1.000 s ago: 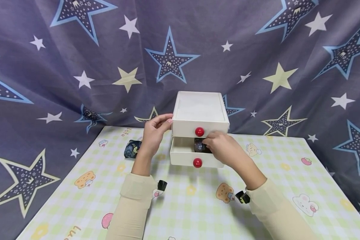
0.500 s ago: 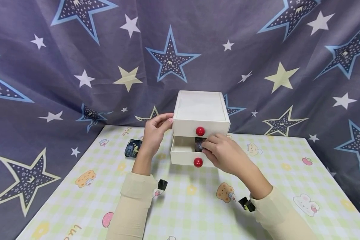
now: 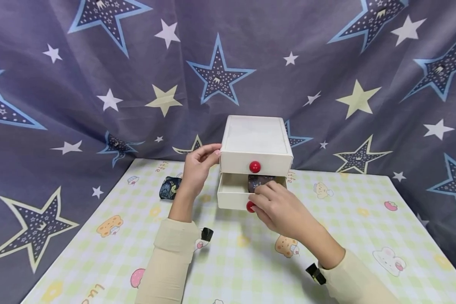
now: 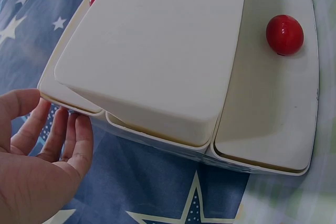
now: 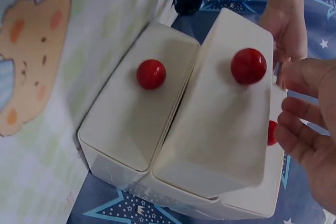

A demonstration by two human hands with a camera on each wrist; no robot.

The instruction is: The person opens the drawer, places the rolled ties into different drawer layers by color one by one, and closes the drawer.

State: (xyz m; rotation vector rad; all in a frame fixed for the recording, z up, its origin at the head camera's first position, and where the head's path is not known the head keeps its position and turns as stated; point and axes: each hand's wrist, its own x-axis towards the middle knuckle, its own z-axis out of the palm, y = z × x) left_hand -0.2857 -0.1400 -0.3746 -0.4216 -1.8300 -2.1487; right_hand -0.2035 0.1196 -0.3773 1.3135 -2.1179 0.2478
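A white drawer cabinet (image 3: 256, 135) with red knobs stands on the table, its middle drawer (image 3: 232, 201) pulled out. Inside that drawer, toward the right, lies a dark patterned rolled cloth (image 3: 257, 182). My left hand (image 3: 196, 171) rests thumb and fingertips against the cabinet's upper left front edge; the left wrist view shows those fingers (image 4: 81, 142) extended along its side. My right hand (image 3: 283, 209) is at the drawer's front, loosely bent fingers overlapping its rim and partly covering its knob (image 3: 250, 206). The right wrist view shows nothing between those fingers (image 5: 296, 129).
A second rolled cloth (image 3: 169, 188), navy with a pattern, lies left of the cabinet beside my left wrist. The table (image 3: 228, 261) has a green checked cover with cartoon prints. A star-printed curtain (image 3: 137, 63) hangs behind and at both sides.
My right hand has let go of the rolled cloth and come out of the drawer, down toward me to its front. More of the cloth shows. My left hand keeps its place.
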